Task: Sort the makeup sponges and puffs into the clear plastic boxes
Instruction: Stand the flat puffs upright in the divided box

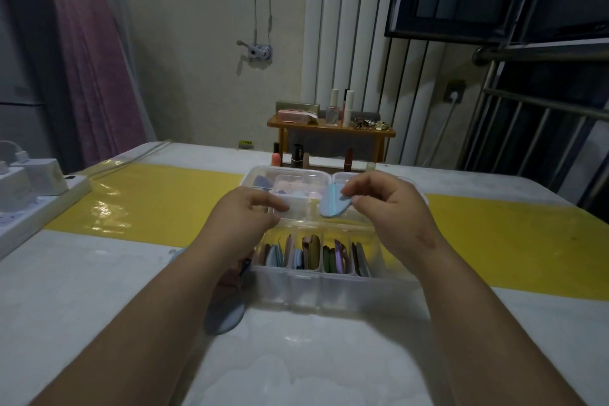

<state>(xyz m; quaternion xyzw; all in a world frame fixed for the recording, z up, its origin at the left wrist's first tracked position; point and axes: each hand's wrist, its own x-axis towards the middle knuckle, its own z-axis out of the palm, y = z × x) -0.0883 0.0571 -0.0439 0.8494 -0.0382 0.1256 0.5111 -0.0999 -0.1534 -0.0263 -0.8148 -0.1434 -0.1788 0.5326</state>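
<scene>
A clear plastic box [329, 287] with several compartments stands in front of me, filled with upright puffs in pink, blue, olive and purple. Behind it sit two smaller clear boxes [263, 176] holding a few sponges. My right hand [389, 208] pinches a light blue teardrop puff [331, 204] over the rear boxes. My left hand [244, 217] rests its fingers on the near edge of the left rear box, touching its rim. More puffs, one blue-grey [224, 316], lie on the table under my left forearm.
A white power strip with chargers [29, 194] sits at the left edge. Lipsticks [298, 153] stand behind the boxes. A small wooden shelf [329, 128] with bottles is further back. A yellow band [158, 201] crosses the white table.
</scene>
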